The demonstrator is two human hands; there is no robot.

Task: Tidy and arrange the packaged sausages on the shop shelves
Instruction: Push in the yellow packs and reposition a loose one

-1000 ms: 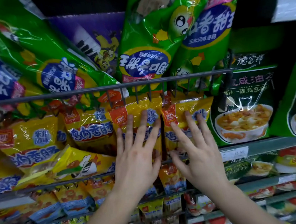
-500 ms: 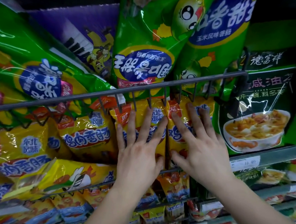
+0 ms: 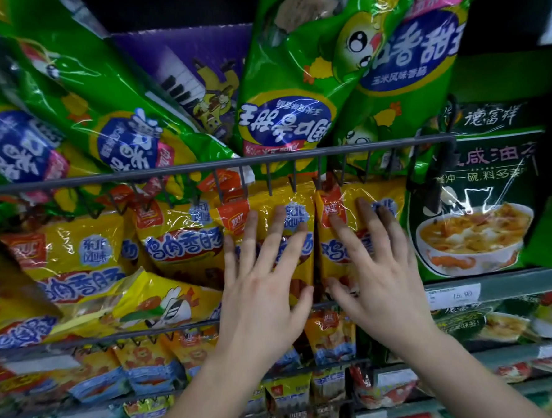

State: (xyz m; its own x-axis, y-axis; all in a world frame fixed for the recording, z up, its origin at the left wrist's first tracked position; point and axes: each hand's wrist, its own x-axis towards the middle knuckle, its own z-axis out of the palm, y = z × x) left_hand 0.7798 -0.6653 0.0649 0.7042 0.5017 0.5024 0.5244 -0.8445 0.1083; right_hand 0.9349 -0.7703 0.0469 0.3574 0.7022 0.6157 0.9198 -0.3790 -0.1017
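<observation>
Yellow sausage packs stand in a row behind a grey wire rail. My left hand lies flat with spread, straight fingers on one upright yellow pack. My right hand presses flat on the neighbouring yellow pack to its right. Two more yellow packs stand further left, and one yellow pack lies tipped forward over the lower rail. Green sausage packs lean on the shelf above.
A dark green soup packet stands right of the yellow packs, above a price tag. A purple box sits behind the green packs. Lower shelves hold several smaller orange and yellow packets.
Both hands have stayed flat on the same two yellow packs, sliding slightly up them. The camera view has shifted, so the shelves appear lower and closer.
</observation>
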